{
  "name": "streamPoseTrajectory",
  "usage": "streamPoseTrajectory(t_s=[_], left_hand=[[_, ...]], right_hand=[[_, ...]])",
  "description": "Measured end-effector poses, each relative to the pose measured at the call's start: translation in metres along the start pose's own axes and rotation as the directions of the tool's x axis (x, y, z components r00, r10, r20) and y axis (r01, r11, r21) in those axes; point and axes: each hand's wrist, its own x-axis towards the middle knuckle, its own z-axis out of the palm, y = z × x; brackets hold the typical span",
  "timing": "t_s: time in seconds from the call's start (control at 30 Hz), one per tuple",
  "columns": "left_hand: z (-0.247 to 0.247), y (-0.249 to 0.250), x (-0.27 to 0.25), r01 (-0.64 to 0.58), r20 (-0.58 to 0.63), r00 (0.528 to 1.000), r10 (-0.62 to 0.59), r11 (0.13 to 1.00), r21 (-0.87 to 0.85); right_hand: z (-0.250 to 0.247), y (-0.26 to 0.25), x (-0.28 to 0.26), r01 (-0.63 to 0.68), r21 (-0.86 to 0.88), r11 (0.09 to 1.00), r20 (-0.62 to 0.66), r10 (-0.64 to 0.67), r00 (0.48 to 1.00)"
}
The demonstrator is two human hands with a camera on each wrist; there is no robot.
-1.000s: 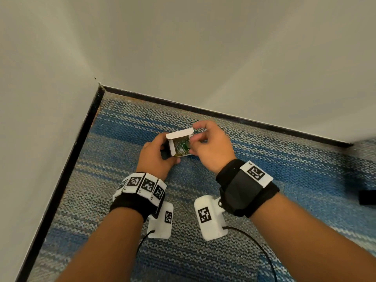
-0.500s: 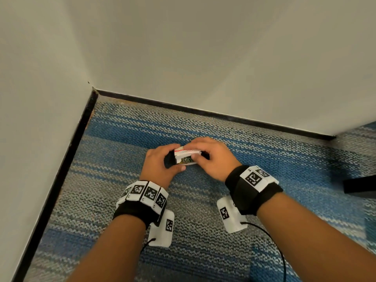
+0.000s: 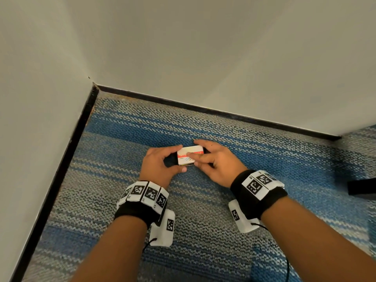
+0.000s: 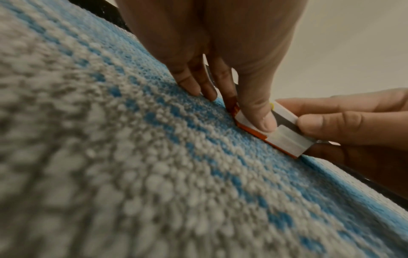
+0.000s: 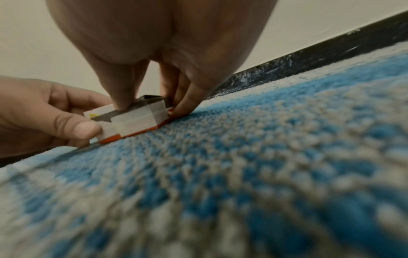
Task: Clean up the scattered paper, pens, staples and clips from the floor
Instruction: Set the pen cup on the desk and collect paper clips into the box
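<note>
A small white and orange cardboard box [image 3: 190, 155] lies closed on the blue and grey carpet [image 3: 122, 180] near the room corner. My left hand [image 3: 177, 159] grips its left end, thumb on the near side and fingers on the far side. My right hand [image 3: 195, 153] pinches the right part, thumb pressing on the lid. In the left wrist view the box [image 4: 284, 139] sits under my left hand [image 4: 247, 111]. In the right wrist view my right hand [image 5: 152, 106] holds the box [image 5: 137, 120] down on the carpet. The contents are hidden.
Two pale walls meet at a corner with a black baseboard [image 3: 203, 109] along both. A dark object [image 3: 362, 187] lies on the carpet at the right edge. No loose paper, pens or clips show on the carpet in view.
A second ago the box was held up with its lid open and coloured clips showing. Its lid has since been folded shut and both hands have lowered it onto the carpet.
</note>
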Motion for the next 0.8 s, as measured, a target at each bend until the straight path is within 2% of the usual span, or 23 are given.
streamPoseTrajectory(t_s=[0.1,0.2,0.3,0.43,0.6,0.73,0.8], left_hand=[[-0.001,-0.002,-0.002,-0.021,-0.003,1.000,0.021,1.000,0.006],[-0.002,-0.002,-0.003,-0.051,0.008,0.999,0.051,0.998,0.033],[-0.002,0.003,-0.002,-0.021,0.020,1.000,0.021,1.000,0.020],[-0.003,0.010,-0.005,-0.013,0.093,0.996,0.016,0.999,-0.036],[-0.016,0.044,-0.020,-0.003,0.092,0.996,0.017,0.988,-0.155],[-0.036,0.102,-0.026,-0.119,0.062,0.989,0.134,0.972,-0.204],[-0.046,0.141,-0.034,-0.203,0.067,0.973,0.222,0.955,-0.215]], right_hand=[[-0.003,0.001,0.000,0.094,-0.225,0.970,0.047,-0.086,0.995],[-0.002,0.003,-0.003,0.139,-0.289,0.947,0.099,-0.115,0.988],[0.001,0.001,-0.004,0.096,-0.200,0.975,0.045,-0.089,0.995],[-0.007,-0.012,-0.004,-0.056,0.062,0.996,-0.044,0.059,0.997],[-0.039,-0.040,-0.015,-0.064,0.183,0.981,-0.083,0.080,0.993],[-0.102,-0.069,-0.032,-0.022,0.223,0.975,-0.190,0.066,0.979],[-0.141,-0.085,-0.047,0.020,0.163,0.986,-0.249,0.021,0.968]])
